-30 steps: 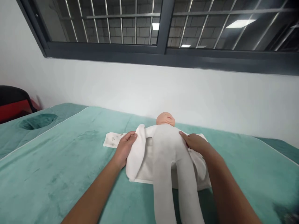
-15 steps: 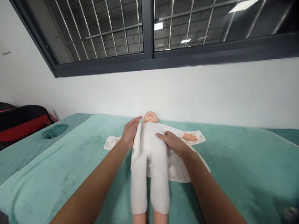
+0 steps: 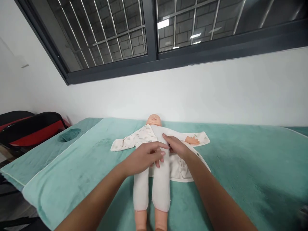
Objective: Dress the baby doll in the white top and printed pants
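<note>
A baby doll (image 3: 154, 120) in a white suit lies on its back on a teal table cover (image 3: 240, 179), head toward the wall. Under it is spread a patterned white garment (image 3: 134, 139); its left flap now covers the doll's chest side. My left hand (image 3: 144, 157) rests over the doll's belly with fingers stretched out. My right hand (image 3: 175, 146) lies beside it on the doll's middle, fingers flat and touching the left hand's. The doll's bare hand (image 3: 192, 140) shows on the right sleeve.
A white wall and a dark barred window (image 3: 154, 35) stand behind the table. A round face hole (image 3: 69, 135) is in the cover at the left. Red and black chairs (image 3: 33, 128) sit beyond the left edge.
My left hand let the garment flap fall over the doll's left side and moved down to the belly beside my right hand. The view shifted back, showing the doll's feet.
</note>
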The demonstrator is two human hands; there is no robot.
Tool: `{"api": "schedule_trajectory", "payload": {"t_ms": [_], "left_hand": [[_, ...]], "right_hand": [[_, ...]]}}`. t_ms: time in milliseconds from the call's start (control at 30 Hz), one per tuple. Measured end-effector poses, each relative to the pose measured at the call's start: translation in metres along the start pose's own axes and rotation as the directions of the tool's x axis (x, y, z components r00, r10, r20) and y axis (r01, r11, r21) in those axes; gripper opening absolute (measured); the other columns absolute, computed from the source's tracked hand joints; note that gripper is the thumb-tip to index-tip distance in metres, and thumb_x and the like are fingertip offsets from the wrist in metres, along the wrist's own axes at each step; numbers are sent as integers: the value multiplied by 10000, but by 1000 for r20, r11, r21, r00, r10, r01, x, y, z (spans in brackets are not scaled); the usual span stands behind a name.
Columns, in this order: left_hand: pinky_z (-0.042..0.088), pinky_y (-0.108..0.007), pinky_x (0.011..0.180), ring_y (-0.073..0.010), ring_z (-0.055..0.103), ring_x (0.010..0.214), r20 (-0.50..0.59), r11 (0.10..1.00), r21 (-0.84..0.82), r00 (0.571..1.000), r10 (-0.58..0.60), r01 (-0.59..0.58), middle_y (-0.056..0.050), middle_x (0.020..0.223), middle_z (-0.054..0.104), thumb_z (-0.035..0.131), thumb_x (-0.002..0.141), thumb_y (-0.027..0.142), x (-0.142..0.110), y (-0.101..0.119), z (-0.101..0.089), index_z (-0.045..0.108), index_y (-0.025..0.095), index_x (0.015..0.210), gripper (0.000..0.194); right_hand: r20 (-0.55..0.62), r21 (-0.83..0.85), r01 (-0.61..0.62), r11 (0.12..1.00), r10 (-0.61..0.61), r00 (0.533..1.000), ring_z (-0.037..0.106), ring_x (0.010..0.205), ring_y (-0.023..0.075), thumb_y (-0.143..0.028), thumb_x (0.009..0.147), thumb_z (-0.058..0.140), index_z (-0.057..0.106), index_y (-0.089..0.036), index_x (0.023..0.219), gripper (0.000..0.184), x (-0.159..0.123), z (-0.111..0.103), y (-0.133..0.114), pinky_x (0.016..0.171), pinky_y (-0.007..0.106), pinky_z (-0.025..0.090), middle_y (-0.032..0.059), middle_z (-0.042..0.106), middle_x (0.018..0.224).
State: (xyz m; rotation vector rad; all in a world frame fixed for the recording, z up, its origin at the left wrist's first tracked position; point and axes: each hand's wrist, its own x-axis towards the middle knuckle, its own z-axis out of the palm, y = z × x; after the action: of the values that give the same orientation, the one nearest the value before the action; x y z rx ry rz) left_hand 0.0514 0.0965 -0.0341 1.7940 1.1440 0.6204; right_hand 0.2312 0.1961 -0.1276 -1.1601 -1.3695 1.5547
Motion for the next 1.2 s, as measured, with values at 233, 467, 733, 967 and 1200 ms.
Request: {"api": "schedule_trajectory", "payload": {"t_ms": [233,467,733,967,1200], "left_hand": [[395,-419,1015,-243,490,1169,-479,894,448,850,221,19,-84,1245,525,570,834,284,-47,-85,23,512,255,1253,424],[459,-371,871,-216,574,972,-642,921,359,756,127,150,-63,1016,604,395,920,262,-64,-107,26,578,230,1040,222],[449,-315,757,-196,568,811,-659,992,99,752,9,75,-35,861,626,420,922,347,-89,-99,42,602,222,946,223],[462,-301,796,-188,575,853,-879,982,-138,441,-183,132,-47,957,631,500,853,461,-79,-125,5,590,189,983,314],[489,-320,587,-193,612,648,-821,881,-309,367,-437,358,-89,896,673,464,826,542,-35,-175,-93,528,150,1179,531]], "right_hand": [[44,100,-69,993,65,997,651,872,230,-611,771,635,545,-167,1154,594,-5,10,-2,659,333,565,128,669,1067],[69,222,-61,973,47,997,629,1047,250,-459,761,717,410,-270,1317,663,-15,31,2,757,404,577,102,568,1314],[7,414,26,910,-32,999,655,1013,220,-297,784,703,527,-227,1216,472,-26,34,5,860,333,564,77,657,1187],[-8,541,45,840,-48,999,641,1051,238,-280,752,751,489,-252,1274,585,-30,41,15,866,361,572,63,650,1204],[12,553,26,833,-39,999,627,1081,232,-276,767,741,498,-261,1273,562,-26,40,18,889,357,560,52,636,1233]]}}
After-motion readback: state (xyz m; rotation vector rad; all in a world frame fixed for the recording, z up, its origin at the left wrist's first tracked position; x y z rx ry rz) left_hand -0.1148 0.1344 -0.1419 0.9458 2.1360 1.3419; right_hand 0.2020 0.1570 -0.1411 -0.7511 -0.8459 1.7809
